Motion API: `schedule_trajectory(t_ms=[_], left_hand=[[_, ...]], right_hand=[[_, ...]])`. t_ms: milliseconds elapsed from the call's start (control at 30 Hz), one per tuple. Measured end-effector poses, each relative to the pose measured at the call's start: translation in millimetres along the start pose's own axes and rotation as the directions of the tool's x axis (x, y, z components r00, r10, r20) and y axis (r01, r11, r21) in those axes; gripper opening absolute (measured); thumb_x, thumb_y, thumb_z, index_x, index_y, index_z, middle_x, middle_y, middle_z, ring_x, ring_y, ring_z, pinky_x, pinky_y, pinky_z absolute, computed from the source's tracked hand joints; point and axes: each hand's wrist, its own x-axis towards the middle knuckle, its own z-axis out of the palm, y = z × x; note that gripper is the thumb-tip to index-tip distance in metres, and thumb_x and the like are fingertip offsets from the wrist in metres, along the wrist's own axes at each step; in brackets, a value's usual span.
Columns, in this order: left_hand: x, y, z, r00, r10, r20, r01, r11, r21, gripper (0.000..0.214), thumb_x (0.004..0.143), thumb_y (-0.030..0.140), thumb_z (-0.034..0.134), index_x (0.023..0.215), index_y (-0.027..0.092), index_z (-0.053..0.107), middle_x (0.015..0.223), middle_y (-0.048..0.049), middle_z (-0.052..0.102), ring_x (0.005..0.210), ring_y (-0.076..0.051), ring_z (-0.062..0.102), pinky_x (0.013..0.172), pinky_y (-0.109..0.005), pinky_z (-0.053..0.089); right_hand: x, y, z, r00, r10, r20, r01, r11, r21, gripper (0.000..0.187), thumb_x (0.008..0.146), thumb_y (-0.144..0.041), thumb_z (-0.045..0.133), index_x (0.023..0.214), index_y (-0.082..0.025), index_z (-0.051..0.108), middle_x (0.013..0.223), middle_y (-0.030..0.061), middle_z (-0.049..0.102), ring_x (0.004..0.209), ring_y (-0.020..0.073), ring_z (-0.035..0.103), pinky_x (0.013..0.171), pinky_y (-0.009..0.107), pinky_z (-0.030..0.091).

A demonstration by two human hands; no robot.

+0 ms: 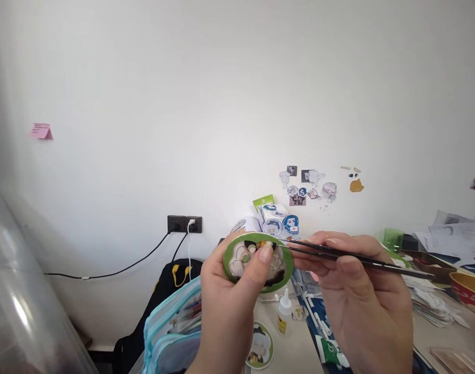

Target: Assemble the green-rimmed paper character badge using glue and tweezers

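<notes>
My left hand is closed around a round green-rimmed disc with cartoon figure pieces on its face. The thumb presses on the upper middle of that face. Between the thumb and fingers of my right hand is a pair of black tweezers. Their tips reach the disc's upper right edge, close to my left thumb; whether they grip anything there is too small to tell. Below the disc, a small white glue bottle with a pointed nozzle stands on the table. Another round green-rimmed piece lies beneath my left wrist.
A light-blue-edged mesh pouch with pens sits left of my hands, a black bag behind it. A green-and-white tube, paper cutouts and a red-gold bowl are on the right. Clear plastic sheeting stands far left.
</notes>
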Motion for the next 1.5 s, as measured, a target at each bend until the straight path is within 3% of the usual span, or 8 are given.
schedule_trajectory(t_ms=[533,733,1167,1500], left_hand=[[-1.9,-2.7,-0.1,0.999,0.030,-0.043,-0.026,0.996,0.083,0.013,0.074,0.026,0.077,0.067,0.018,0.069,0.060,0.0025,0.058,0.056,-0.009,0.049,0.052,-0.016,0.044],[-1.2,-6.2,-0.7,1.000,0.018,-0.014,-0.017,0.999,0.047,0.015,0.073,0.030,0.079,0.068,0.019,0.070,0.061,0.0028,0.059,0.057,-0.009,0.050,0.054,-0.016,0.046],[-1.5,-5.4,1.3,0.999,0.001,-0.046,0.000,0.999,0.038,0.016,0.072,0.029,0.080,0.070,0.018,0.069,0.063,0.0023,0.060,0.057,-0.010,0.050,0.054,-0.018,0.046],[-2.4,-5.0,1.2,1.000,0.004,-0.001,-0.004,1.000,0.001,0.016,0.071,0.028,0.081,0.067,0.019,0.069,0.062,0.0027,0.063,0.056,-0.009,0.053,0.054,-0.015,0.048]], right_hand=[[0.8,-3.1,3.4,0.997,0.024,-0.071,-0.026,0.999,-0.038,0.007,0.088,-0.023,0.069,0.084,-0.022,0.074,0.084,-0.0003,0.073,0.078,0.0166,0.075,0.072,0.026,0.066],[1.9,-2.9,1.7,0.997,0.020,-0.074,-0.024,0.998,-0.058,0.007,0.089,-0.024,0.069,0.085,-0.020,0.073,0.083,-0.0010,0.072,0.078,0.0147,0.075,0.074,0.022,0.065],[1.2,-5.1,4.8,0.990,0.078,-0.120,-0.087,0.994,-0.069,0.008,0.088,-0.024,0.068,0.081,-0.020,0.072,0.080,0.0015,0.073,0.073,0.0177,0.076,0.066,0.027,0.066],[0.2,-7.0,8.2,0.980,0.077,-0.181,-0.096,0.990,-0.100,0.010,0.086,-0.027,0.070,0.079,-0.019,0.071,0.079,0.0044,0.074,0.073,0.0214,0.076,0.065,0.030,0.066]])
